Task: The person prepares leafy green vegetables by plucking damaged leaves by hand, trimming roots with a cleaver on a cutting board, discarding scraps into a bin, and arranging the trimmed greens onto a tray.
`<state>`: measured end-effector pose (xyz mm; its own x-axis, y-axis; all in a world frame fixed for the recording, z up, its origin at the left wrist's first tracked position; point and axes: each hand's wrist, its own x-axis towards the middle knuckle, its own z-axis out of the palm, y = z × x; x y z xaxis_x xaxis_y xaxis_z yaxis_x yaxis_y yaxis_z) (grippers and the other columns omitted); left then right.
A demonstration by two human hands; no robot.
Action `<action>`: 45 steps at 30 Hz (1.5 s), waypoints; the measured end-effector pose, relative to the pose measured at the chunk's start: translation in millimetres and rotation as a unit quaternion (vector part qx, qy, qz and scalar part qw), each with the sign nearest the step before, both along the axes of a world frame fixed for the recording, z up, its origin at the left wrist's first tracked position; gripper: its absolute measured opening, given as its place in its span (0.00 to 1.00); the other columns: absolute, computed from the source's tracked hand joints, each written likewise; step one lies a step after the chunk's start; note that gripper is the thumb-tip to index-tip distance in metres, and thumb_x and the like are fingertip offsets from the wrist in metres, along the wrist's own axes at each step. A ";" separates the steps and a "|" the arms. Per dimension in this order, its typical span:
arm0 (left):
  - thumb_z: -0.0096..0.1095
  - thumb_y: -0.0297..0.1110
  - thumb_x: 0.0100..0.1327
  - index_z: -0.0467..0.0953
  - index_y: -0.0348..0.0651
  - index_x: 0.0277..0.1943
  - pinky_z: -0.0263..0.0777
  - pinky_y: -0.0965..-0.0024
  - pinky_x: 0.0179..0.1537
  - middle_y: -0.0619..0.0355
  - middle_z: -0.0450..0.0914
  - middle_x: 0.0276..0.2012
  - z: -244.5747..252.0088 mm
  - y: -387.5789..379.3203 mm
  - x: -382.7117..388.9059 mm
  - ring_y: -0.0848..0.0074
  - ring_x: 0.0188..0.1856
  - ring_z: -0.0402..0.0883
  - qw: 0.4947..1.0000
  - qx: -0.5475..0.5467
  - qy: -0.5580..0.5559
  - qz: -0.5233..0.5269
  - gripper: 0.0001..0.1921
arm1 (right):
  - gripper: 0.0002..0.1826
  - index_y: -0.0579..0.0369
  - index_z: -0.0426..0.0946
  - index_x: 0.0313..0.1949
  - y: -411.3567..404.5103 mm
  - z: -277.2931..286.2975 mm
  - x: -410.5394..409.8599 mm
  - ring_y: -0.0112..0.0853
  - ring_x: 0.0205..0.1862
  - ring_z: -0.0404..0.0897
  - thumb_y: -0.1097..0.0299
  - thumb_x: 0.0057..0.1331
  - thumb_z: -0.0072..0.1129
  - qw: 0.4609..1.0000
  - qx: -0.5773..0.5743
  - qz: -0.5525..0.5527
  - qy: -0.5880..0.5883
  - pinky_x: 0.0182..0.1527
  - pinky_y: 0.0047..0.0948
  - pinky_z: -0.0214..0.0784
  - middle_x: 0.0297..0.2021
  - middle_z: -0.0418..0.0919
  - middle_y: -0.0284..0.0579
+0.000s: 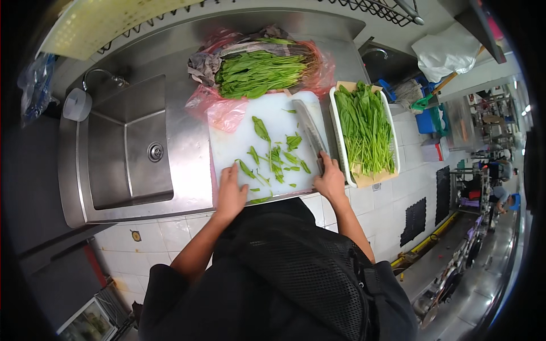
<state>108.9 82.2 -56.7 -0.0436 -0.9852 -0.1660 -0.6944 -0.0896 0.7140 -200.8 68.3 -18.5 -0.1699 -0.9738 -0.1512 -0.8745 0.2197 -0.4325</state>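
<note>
My right hand (330,177) is closed around the handle of a long kitchen knife (309,125), whose blade lies along the right side of a white cutting board (230,143). Near the board's front left edge is my left hand (231,191), fingers bent over the board beside a loose leaf; whether it holds anything cannot be told. Cut leaves and stem pieces (276,160) are scattered on the board. Behind it, a heap of leafy greens (260,72) rests on newspaper and pink plastic bags (219,113). More greens (364,128) fill a white plastic basket (395,149) at the right.
A stainless steel sink (128,170) is set in the counter at left, with a faucet (102,74) and a plastic container (77,105) at its rim. Wire shelving (375,10) hangs above. Far right, two people (503,183) are near kitchen equipment.
</note>
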 end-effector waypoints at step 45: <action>0.76 0.64 0.45 0.50 0.44 0.77 0.40 0.45 0.75 0.38 0.45 0.77 -18.4 -63.3 -37.2 0.43 0.78 0.44 0.952 -0.130 -0.101 -0.258 0.62 | 0.10 0.52 0.70 0.47 134.1 -40.2 47.4 0.26 0.20 0.73 0.59 0.77 0.50 0.686 0.113 -0.260 -0.671 0.20 0.25 0.68 0.27 0.76 0.39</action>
